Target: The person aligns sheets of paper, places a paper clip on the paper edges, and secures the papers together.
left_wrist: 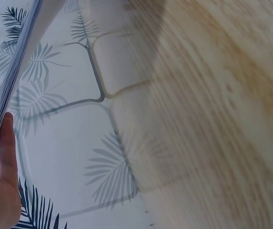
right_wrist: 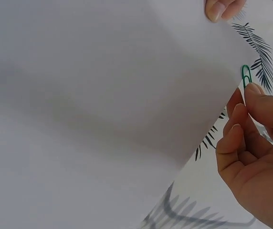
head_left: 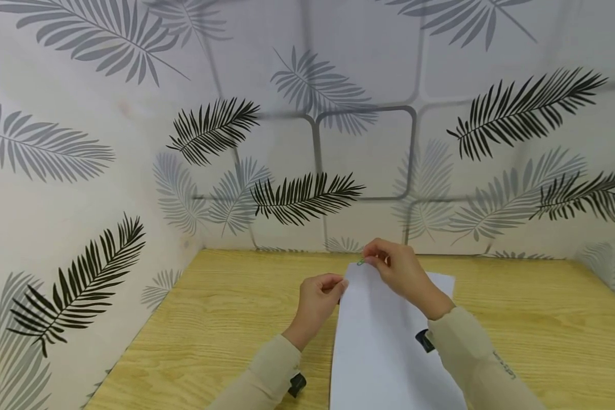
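Observation:
A stack of white paper sheets [head_left: 384,341] is raised at its far end above the wooden table. My left hand [head_left: 319,299] pinches the stack's left edge near the far corner, thumb on top and fingers beneath; the left wrist view shows several layered sheets [left_wrist: 13,71] between them. Between right thumb and forefinger, my right hand [head_left: 397,270] pinches a green paper clip [right_wrist: 246,71] at the paper's far edge. The clip's rounded end overlaps the edge in the right wrist view. I cannot tell how far it reaches over the sheets.
The light wood-grain table [head_left: 236,319] extends to both sides of the paper. A wall covering with leaf prints [head_left: 307,199] rises behind the table and along the left. Black straps or devices [head_left: 297,385] sit at both sleeves.

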{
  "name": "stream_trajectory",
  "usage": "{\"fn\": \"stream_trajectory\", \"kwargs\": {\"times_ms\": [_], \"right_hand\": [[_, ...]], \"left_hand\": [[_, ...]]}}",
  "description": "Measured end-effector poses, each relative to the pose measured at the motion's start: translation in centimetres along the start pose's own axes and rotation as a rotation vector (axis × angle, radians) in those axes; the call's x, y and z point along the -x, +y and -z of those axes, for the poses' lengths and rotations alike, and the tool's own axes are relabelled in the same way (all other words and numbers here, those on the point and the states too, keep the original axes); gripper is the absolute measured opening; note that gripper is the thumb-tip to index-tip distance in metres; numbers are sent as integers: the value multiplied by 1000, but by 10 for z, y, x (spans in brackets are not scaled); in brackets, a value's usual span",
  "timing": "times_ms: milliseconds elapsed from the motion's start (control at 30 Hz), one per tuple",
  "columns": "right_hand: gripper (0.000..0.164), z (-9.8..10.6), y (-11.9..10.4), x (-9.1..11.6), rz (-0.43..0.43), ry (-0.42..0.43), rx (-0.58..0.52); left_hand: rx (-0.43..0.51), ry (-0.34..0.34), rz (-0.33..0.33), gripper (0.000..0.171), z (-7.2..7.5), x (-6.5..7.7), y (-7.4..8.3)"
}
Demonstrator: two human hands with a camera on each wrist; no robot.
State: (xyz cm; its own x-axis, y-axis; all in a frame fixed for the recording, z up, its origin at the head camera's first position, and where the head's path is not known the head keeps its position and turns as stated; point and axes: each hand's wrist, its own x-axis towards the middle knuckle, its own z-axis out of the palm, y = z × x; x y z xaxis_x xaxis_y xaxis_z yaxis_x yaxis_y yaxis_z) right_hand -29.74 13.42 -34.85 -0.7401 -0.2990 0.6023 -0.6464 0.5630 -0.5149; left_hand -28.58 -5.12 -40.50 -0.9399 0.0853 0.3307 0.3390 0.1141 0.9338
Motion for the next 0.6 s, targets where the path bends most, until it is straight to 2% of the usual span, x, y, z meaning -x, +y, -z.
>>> {"fn": "stream_trajectory", "kwargs": {"times_ms": [267, 600], "right_hand": [[9, 0, -2, 2, 27, -16, 9], [11, 1, -3, 1, 62, -42, 15]], "left_hand": [[-130, 31, -131, 11, -1, 2, -5], [-159, 66, -242, 9, -3, 4, -6]]}}
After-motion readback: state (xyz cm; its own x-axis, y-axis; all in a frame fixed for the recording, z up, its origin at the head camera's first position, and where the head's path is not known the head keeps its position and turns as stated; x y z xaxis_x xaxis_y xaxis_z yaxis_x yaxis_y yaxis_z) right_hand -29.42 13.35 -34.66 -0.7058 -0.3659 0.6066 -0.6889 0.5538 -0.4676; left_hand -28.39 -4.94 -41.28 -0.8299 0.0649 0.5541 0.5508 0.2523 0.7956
